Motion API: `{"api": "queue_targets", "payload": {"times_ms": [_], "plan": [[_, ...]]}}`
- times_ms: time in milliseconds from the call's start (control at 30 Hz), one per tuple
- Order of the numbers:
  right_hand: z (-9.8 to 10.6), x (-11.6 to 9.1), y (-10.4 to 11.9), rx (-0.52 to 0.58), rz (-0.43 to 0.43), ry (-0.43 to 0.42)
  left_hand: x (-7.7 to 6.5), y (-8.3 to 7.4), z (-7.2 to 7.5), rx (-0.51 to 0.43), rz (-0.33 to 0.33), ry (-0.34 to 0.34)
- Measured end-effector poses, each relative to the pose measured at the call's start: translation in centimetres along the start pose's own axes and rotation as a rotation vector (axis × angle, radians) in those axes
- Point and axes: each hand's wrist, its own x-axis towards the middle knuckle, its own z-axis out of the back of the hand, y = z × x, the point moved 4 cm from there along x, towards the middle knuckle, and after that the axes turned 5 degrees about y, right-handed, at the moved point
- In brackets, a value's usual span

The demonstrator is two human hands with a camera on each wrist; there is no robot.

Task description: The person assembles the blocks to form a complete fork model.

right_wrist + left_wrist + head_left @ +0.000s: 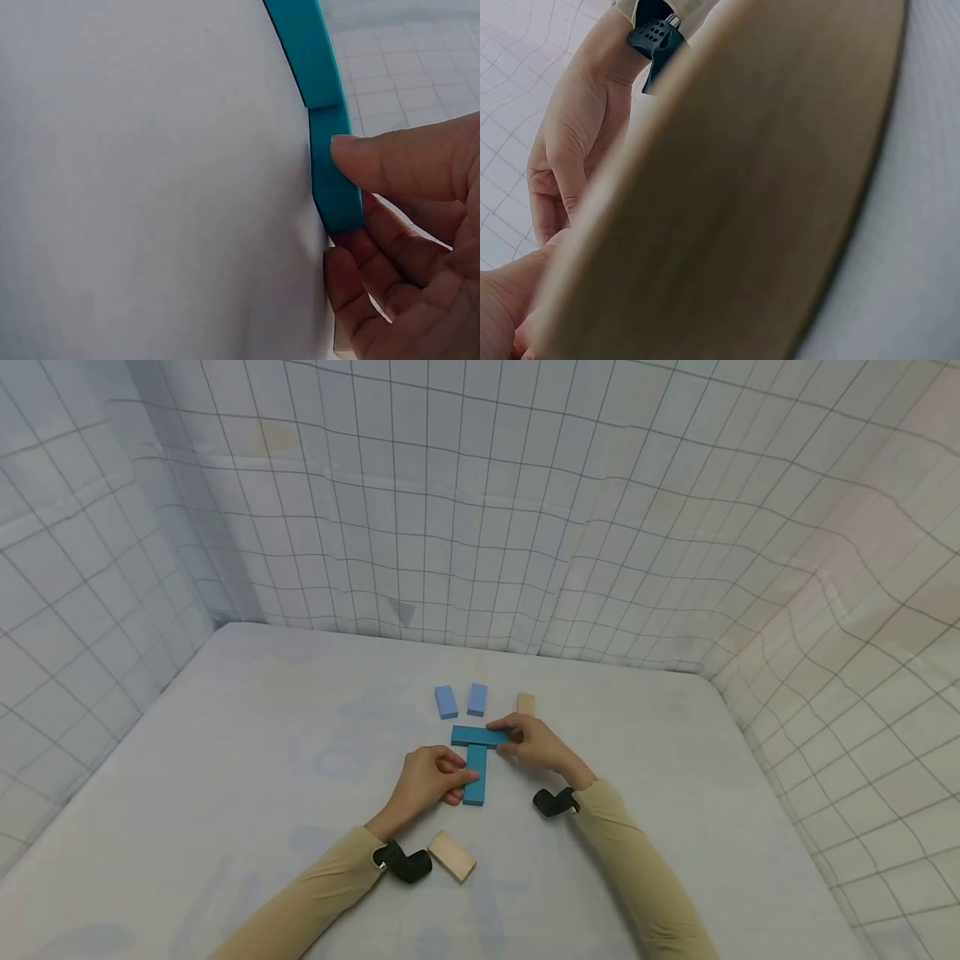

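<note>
Two teal rectangular blocks lie flat on the white surface in a T shape in the head view. My right hand (531,742) pinches the right end of the crossbar block (468,736), the thumb on the near side and fingers beyond it. The right wrist view shows that thumb pressed against the held block (335,199), with the other teal block (304,52) meeting its far end. My left hand (429,777) grips the stem block (474,792) from the left, thumb tip over its top. In the left wrist view a blurred wooden block (735,180) hides most of this.
Two light-blue blocks, the left one (446,702) and the right one (477,700), lie beyond the T. A pale wooden block (526,702) sits behind my right hand. Another wooden block (452,856) lies beside my left wrist. Grid-patterned curtains (480,527) surround the table.
</note>
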Motion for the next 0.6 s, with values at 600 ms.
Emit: {"api": "queue_targets", "payload": {"times_ms": [600], "plan": [[-0.43,-0.12,-0.07,-0.029,0.046,-0.044,-0.01,-0.20,-0.22,-0.027,-0.006,-0.013]]}}
